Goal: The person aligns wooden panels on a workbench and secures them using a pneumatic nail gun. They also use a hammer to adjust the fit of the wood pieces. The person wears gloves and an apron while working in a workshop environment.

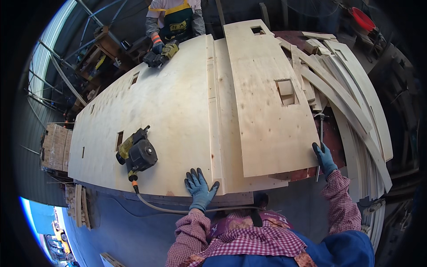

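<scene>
My left hand (199,189) lies flat with spread fingers on the near edge of a wide pale plywood sheet (169,102). On that sheet, to the left, rests a yellow-green and black coil nail gun (138,153) with an air hose attached. My right hand (327,159) is closed around the handle of a hammer (321,127), right beside the edge of a narrower plywood panel (275,138). This panel has cut-out openings and overlaps the boards beneath. Both my hands wear blue gloves with dark fingertips.
Across the sheet stands a co-worker in an apron (177,20), a gloved hand on a second nail gun (162,54). Long wood strips (342,98) pile up at the right. An air hose (173,210) runs along the near edge. A red basin (363,19) sits far right.
</scene>
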A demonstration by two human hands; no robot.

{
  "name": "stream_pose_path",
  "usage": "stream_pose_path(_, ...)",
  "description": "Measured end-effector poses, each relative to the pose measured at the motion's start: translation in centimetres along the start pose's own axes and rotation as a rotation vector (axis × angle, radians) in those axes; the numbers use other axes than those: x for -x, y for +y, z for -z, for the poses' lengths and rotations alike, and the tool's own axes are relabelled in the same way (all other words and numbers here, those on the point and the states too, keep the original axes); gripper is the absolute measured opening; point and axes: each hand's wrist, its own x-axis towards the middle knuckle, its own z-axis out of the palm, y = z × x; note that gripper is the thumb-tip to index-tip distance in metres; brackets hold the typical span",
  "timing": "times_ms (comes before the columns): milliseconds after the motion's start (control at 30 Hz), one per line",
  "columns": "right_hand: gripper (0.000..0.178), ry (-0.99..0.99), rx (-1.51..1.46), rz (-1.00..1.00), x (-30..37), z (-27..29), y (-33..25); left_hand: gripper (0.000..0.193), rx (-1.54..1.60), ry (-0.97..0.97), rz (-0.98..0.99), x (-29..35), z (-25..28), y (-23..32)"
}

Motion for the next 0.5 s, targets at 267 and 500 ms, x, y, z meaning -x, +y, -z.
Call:
stream_pose_path(267,0.071,0.434,-0.305,-0.047,-6.4,9.8,20.0,0.106,-0.009,-0.054,-0.004,-0.8,0.6,0.9)
stream_pose_path(500,0.088,0.461,0.640,-0.385,-1.3,-1.7,22.0,0.106,0.006,-0.053,0.006,0.0,0.2,-0.4)
